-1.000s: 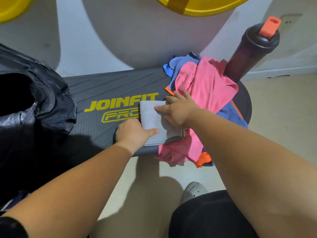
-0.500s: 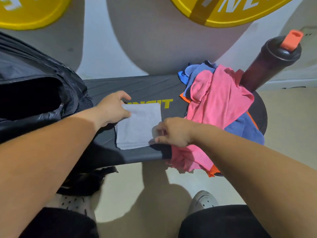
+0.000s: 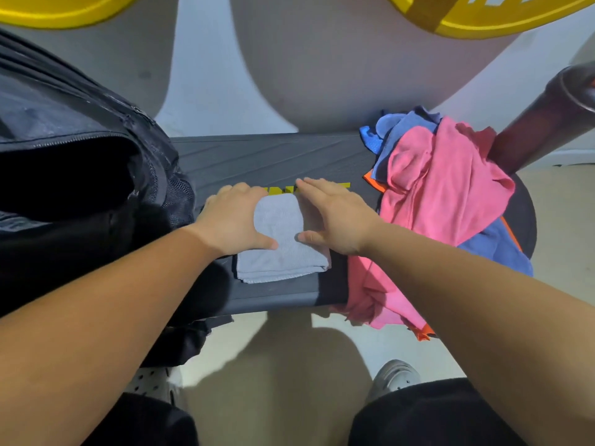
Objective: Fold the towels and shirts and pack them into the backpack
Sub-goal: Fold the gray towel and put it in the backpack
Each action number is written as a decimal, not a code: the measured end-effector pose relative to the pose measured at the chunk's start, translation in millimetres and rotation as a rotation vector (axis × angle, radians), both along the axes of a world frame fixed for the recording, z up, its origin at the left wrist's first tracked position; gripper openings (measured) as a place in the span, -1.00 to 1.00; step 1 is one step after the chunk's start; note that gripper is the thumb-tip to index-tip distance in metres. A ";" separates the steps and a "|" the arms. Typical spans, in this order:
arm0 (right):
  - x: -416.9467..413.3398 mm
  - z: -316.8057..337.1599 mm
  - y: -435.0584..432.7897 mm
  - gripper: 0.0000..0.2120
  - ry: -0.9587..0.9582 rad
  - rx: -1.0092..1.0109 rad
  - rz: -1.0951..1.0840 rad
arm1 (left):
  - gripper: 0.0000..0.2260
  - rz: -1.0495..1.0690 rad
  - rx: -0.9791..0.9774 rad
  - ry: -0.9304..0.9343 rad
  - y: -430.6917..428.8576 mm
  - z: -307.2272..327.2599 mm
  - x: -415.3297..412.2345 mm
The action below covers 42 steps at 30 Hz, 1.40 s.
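My left hand (image 3: pixel 231 217) and right hand (image 3: pixel 335 214) press flat on the folded grey towel (image 3: pixel 280 252); it looks soft and floppy, so I'd clamp both side edges.

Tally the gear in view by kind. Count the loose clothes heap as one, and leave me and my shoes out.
Black backpack: 1
Folded grey towel: 1
Loose clothes heap: 1
Dark bottle: 1
Yellow discs: 2
Step bench: 1
Total: 7
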State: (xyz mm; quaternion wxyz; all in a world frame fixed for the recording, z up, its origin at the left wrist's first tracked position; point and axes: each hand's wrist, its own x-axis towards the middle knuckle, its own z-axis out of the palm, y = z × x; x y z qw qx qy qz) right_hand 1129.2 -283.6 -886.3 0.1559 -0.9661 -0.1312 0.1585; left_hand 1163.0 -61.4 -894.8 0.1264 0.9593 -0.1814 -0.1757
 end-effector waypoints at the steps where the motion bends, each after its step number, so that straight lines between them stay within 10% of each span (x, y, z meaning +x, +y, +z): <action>1: 2.5 -1.8 3.1 -0.01 0.012 -0.013 0.022 | -0.19 0.007 -0.026 0.010 0.3 0.9 2.0; 6: 14.6 -3.6 8.6 -0.11 -0.015 -0.152 0.000 | -0.64 0.007 -0.072 -0.006 -2.7 7.1 10.0; 9: 13.6 -2.1 4.7 -0.52 -0.036 -0.158 0.069 | -0.64 0.017 -0.063 0.022 -3.4 9.4 9.9; 17: 0.2 28.7 -36.5 -0.70 0.089 0.039 -0.006 | -0.72 -0.117 -0.164 0.163 -31.9 24.6 -3.3; 23: -14.1 9.0 -42.8 -0.71 -0.237 -0.066 -0.075 | -0.90 -0.149 0.018 -0.250 -53.4 14.7 -7.2; 35: -43.9 25.1 -54.3 -0.56 -0.192 0.277 -0.038 | -0.56 -0.076 -0.410 -0.197 -39.6 9.2 -33.8; 38: -52.3 24.9 -47.5 -0.73 -0.129 0.223 -0.052 | -0.84 -0.089 -0.310 -0.177 -48.1 3.8 -47.6; 42: -60.0 9.1 -29.6 -0.73 -0.131 -0.002 -0.137 | -0.65 -0.090 -0.103 -0.158 -57.5 -13.5 -62.3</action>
